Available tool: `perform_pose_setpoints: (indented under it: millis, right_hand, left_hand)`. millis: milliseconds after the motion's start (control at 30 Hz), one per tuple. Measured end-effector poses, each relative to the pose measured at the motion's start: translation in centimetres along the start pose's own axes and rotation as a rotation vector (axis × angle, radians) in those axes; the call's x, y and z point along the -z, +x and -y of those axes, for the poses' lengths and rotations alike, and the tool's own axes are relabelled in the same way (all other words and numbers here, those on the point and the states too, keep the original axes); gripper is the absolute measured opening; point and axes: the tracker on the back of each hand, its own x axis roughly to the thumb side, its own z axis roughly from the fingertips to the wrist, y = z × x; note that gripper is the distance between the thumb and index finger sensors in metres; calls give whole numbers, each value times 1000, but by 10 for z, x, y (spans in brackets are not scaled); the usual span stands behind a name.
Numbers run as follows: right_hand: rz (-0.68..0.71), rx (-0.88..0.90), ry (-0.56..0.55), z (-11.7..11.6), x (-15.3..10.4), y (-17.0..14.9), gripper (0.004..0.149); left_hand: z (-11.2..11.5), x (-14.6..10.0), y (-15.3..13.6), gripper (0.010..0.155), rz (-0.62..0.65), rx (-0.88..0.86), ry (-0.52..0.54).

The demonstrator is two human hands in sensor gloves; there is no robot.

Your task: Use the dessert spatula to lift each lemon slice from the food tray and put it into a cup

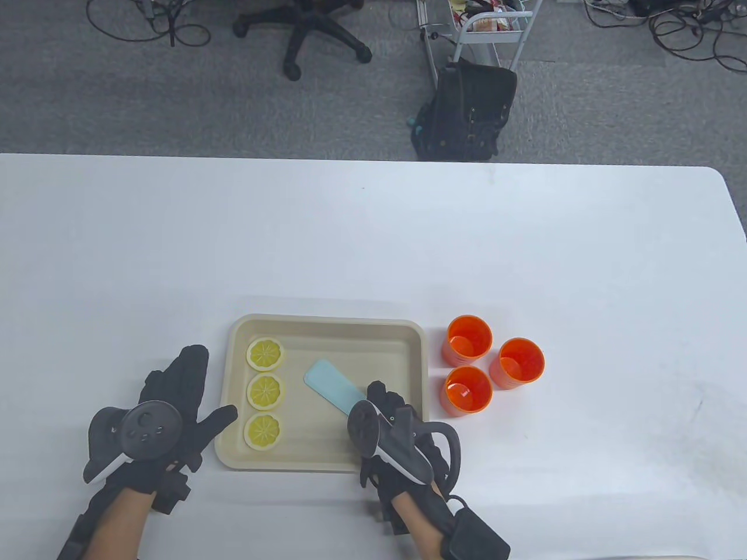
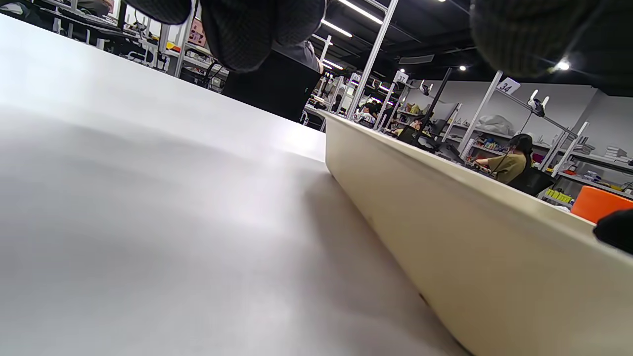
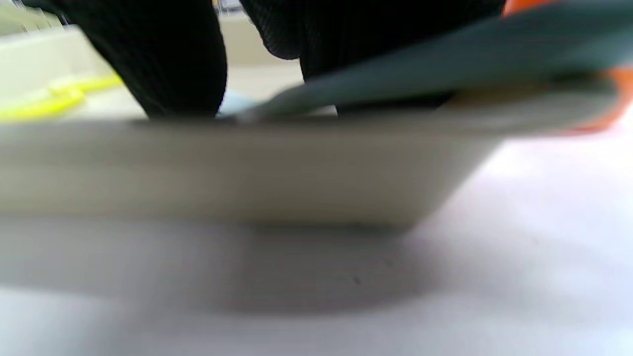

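Note:
A beige food tray (image 1: 420, 350) lies on the white table. Three lemon slices sit in a column along its left side: the far one (image 1: 265, 353), the middle one (image 1: 266, 391) and the near one (image 1: 262, 431). A light blue dessert spatula (image 1: 332, 387) lies in the tray, blade pointing up-left. My right hand (image 1: 388, 417) is over the tray's near right corner, fingers curled on the spatula handle (image 3: 420, 64). My left hand (image 1: 187, 396) rests flat on the table, fingers straight, thumb at the tray's left wall (image 2: 445, 207). Three orange cups (image 1: 468, 340) (image 1: 519, 361) (image 1: 467, 389) stand right of the tray.
The table's far edge runs across the table view; beyond it are an office chair (image 1: 309, 29), a black bag (image 1: 467, 111) and a metal cart (image 1: 490, 23). In the left wrist view a person (image 2: 509, 163) sits at a desk far behind.

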Motion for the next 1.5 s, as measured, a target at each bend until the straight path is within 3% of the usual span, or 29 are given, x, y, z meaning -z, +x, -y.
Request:
perform_pose_setpoints:
  millis: [167, 300, 533, 800, 1133, 1267, 1500]
  right_hand:
    - [-30, -134, -69, -3, 4, 9, 66]
    - [-16, -71, -80, -3, 4, 6, 65]
    - [19, -104, -261, 6, -8, 8, 65]
    - [113, -109, -339, 14, -21, 9, 64]
    - [208, -135, -265, 19, -28, 4, 62]
    - [263, -187, -221, 17, -30, 4, 62]
    - [235, -254, -197, 18, -31, 4, 61]
  left_hand:
    - [1, 1, 0, 101, -5, 5, -11]
    - [0, 1, 0, 100, -4, -8, -23]
    - [-2, 1, -2, 95, -52, -51, -2]
    - [2, 6, -11, 90, -143, -161, -84]
    - [23, 16, -9, 80, -146, -223, -255]
    - [23, 17, -7, 78, -131, -196, -252]
    - [24, 17, -8, 78, -120, -197, -267]
